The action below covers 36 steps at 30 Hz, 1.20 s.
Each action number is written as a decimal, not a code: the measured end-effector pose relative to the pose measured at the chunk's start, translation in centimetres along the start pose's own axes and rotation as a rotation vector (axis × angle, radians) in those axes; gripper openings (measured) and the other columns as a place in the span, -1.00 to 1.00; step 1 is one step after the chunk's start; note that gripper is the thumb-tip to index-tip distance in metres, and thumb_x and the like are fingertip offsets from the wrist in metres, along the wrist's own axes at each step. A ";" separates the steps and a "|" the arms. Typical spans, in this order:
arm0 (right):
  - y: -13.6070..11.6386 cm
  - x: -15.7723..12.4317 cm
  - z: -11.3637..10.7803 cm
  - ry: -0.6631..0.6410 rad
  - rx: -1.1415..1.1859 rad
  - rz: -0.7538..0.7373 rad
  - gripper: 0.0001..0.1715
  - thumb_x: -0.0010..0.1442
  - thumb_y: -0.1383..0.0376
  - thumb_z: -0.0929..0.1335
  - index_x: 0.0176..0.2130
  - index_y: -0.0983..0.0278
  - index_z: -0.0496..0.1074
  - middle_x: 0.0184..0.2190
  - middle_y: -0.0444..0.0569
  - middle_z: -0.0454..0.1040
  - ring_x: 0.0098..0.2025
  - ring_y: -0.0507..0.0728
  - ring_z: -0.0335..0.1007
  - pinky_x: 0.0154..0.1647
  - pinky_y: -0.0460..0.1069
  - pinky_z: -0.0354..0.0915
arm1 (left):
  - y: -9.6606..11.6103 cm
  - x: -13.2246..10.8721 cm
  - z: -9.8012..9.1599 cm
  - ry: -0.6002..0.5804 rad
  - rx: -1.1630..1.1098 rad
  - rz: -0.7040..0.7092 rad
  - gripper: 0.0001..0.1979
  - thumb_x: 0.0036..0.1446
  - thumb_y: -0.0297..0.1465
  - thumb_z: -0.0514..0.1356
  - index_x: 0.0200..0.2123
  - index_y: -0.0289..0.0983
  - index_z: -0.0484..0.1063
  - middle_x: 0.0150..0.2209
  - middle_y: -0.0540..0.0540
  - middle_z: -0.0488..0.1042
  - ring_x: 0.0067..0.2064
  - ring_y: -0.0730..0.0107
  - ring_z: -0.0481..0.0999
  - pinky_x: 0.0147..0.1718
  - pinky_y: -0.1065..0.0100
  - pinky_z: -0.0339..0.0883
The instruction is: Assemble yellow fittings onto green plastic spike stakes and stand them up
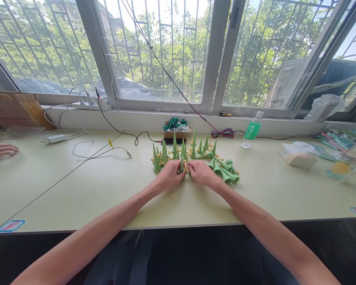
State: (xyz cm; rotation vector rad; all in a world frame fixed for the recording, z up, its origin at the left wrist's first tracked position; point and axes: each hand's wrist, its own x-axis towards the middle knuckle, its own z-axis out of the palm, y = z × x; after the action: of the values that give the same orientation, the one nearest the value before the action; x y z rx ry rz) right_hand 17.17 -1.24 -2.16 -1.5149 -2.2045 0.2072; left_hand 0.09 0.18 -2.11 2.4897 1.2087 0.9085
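My left hand (171, 174) is closed around a green plant watering spike (182, 164), which stands point up. My right hand (202, 173) is just to its right, its thumb and fingers pinched together close to a small yellow piece at the spike's side; what lies inside that pinch is hidden. Behind my hands stand several more green spikes (174, 146) with yellow valve pieces, points upward. To the right of my right hand lies a pile of green spikes (225, 171), many with their wide ends toward me.
Behind the spikes are a black phone (173, 141) and a small cardboard box (178, 133) of green bundles. A water bottle (251, 130) and tissue pack (298, 154) stand right. Cables (99, 152) cross the left side, where another person's hand (2, 150) rests.
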 end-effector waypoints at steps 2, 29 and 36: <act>0.1 0.0 0.1 -0.001 0.016 -0.006 -0.69 0.34 0.26 0.14 -0.35 0.26 0.35 -0.31 0.01 0.46 -0.17 0.11 0.36 -0.13 -0.04 0.16 | 0.0 0.0 0.0 0.002 0.006 -0.004 -0.87 0.05 -0.35 0.17 -0.47 -0.26 0.30 -0.51 -0.01 0.35 -0.45 0.38 0.32 -0.46 0.36 0.17; -0.4 0.0 -0.4 0.109 0.081 -0.010 -0.77 0.29 0.31 0.20 -0.40 0.27 0.31 -0.41 -0.04 0.44 -0.37 0.05 0.27 -0.31 -0.07 0.09 | 0.5 0.0 -0.3 0.095 -0.021 -0.029 -0.77 0.07 -0.29 0.18 -0.48 -0.25 0.18 -0.44 -0.01 0.39 -0.52 0.46 0.31 -0.49 0.37 0.18; -0.8 -0.2 -0.8 0.171 0.102 -0.025 -0.71 0.29 0.30 0.18 -0.46 0.26 0.27 -0.50 -0.09 0.39 -0.46 0.03 0.19 -0.39 -0.09 0.04 | 0.8 -0.1 -0.3 0.174 -0.068 -0.009 -0.83 0.10 -0.29 0.18 -0.29 -0.24 0.31 -0.41 0.03 0.35 -0.55 0.51 0.32 -0.46 0.37 0.24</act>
State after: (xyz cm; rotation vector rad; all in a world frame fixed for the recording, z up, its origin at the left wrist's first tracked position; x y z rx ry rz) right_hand 16.90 -1.80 -1.20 -1.3959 -2.0454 0.1729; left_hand 0.34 -0.42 -1.57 2.3916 1.2168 1.1652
